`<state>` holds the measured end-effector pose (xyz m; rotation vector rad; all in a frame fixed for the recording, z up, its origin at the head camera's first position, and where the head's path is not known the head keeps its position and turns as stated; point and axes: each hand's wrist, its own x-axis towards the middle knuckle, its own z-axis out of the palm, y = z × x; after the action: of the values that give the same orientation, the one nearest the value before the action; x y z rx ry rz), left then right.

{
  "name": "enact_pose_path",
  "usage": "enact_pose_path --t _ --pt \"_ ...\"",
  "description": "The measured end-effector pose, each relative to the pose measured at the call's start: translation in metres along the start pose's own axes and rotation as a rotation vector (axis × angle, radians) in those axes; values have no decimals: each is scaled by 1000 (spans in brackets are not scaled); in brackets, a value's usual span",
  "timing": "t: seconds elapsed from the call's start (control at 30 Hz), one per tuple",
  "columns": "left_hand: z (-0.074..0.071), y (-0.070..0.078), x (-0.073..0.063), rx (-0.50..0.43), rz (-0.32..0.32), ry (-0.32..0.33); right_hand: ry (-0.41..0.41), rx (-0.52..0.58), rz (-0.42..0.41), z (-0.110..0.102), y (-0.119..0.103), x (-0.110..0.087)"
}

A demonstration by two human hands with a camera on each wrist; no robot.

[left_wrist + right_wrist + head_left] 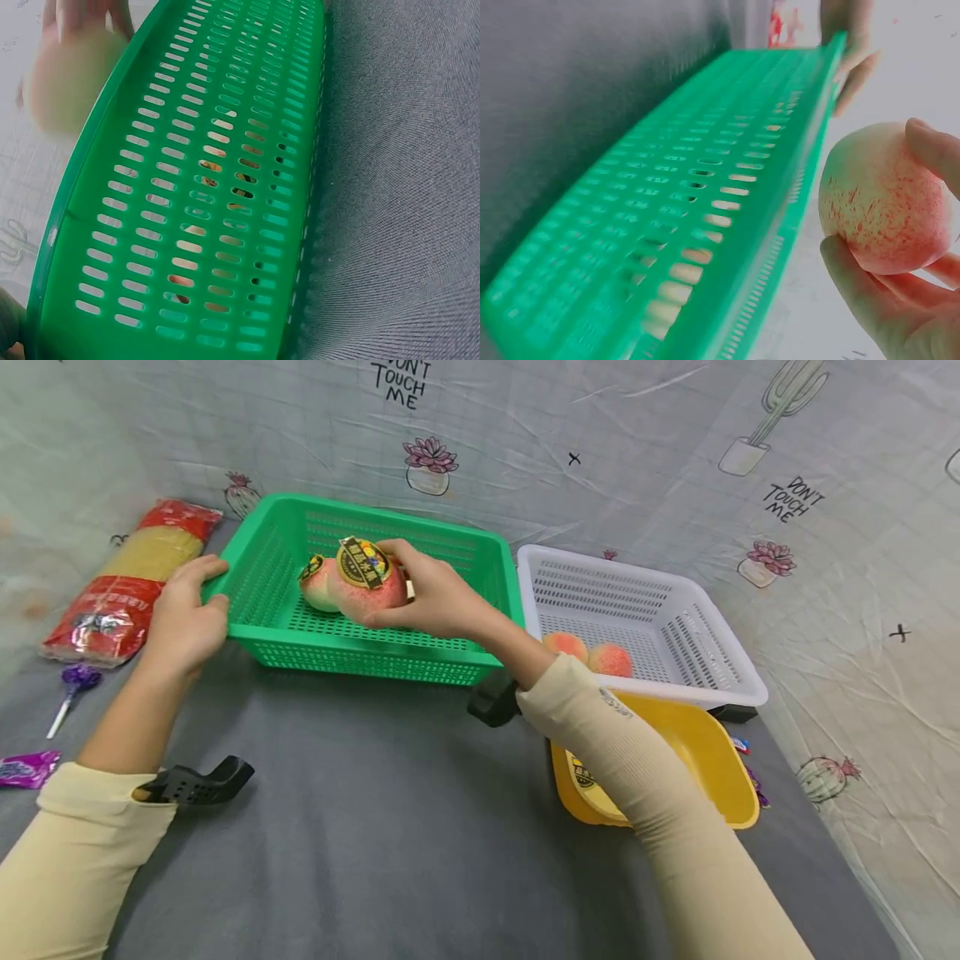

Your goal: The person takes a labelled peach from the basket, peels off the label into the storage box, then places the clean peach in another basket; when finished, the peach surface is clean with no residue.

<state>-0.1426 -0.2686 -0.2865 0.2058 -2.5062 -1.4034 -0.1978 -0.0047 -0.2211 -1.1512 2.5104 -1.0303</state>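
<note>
The person's left grip (187, 617) pinches the rim of the green basket (375, 662); above that basket, a peach (369, 600), probably light, easily bruised and best cupped around its middle, sits clasped in the right grip (438, 593); a grey cloth-covered desk (375, 810) spreads below, printed sheeting (517, 468) behind

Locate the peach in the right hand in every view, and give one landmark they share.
Head: the peach is left of centre, in the right hand above the green plastic basket.
Left wrist: the peach, blurred, is at upper left.
Right wrist: the peach is at right.
Shared landmark: the green plastic basket.
</note>
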Motion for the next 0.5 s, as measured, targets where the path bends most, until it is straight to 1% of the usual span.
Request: enact_pose_path --t 0.07,0.13,0.23,0.3,0.37,0.4,0.43,0.47,0.5 --pt "0 1 0 25 17 7 -10 51 -30 -7 -1 -24" --pt "0 3 -1 52 41 29 -43 80 -46 -9 -1 -49" --pt "2 12 -7 74 107 109 -106 81 -51 -7 1 -86" --pt "8 22 -15 53 196 184 -157 72 -54 -2 5 -109" --pt "16 34 -26 26 327 238 -210 72 -40 6 11 -130" --pt "21 41 -32 8 397 236 -235 66 -33 11 15 -140" --pt "27 47 -38 -4 478 221 -259 68 -18 15 17 -148" --pt "32 53 -44 -12 552 188 -281 57 0 19 20 -155" --pt "37 58 -51 -15 603 138 -298 57 18 23 24 -160"
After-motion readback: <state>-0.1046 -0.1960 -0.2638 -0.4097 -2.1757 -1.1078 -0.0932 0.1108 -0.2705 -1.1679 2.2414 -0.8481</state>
